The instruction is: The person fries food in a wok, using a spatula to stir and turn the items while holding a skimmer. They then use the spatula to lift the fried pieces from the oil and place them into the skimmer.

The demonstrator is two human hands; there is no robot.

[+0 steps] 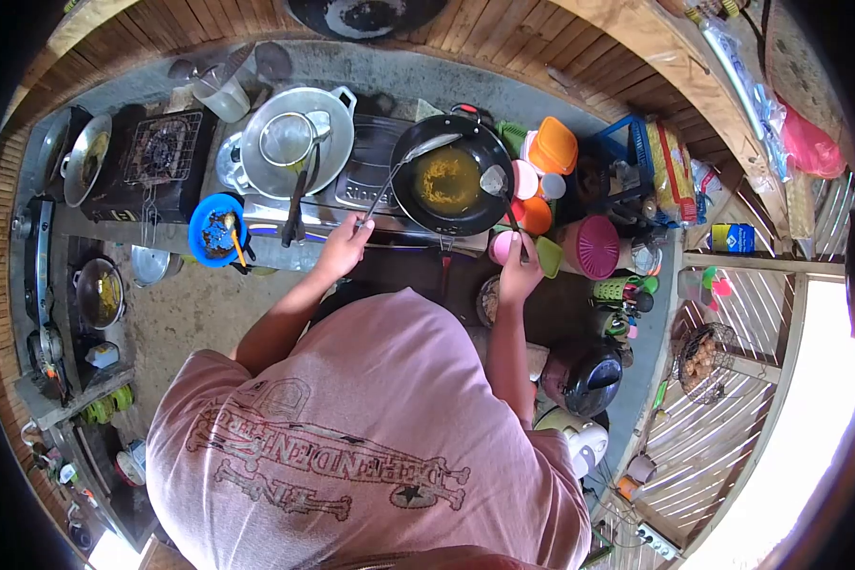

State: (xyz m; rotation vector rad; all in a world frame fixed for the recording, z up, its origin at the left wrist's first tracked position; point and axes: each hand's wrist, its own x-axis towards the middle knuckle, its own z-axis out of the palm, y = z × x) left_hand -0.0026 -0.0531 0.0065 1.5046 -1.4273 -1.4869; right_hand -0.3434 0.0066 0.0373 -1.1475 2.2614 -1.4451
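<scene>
The left hand (346, 249) grips a long utensil (433, 146), the right hand (521, 271) a spatula (492, 180); a black pan (406, 197) sits just beyond, between them.

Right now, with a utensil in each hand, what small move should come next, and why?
Perhaps the right hand should ease its utensil inward: the yellow bits lie near the middle of the dark pan, while that utensil's head is by the pan's right side.

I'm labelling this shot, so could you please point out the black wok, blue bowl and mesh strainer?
Black wok (452, 225): head view, lower inner wall.
Blue bowl (198, 228): head view, left inner wall.
Mesh strainer (287, 139): head view, the mesh.
</scene>
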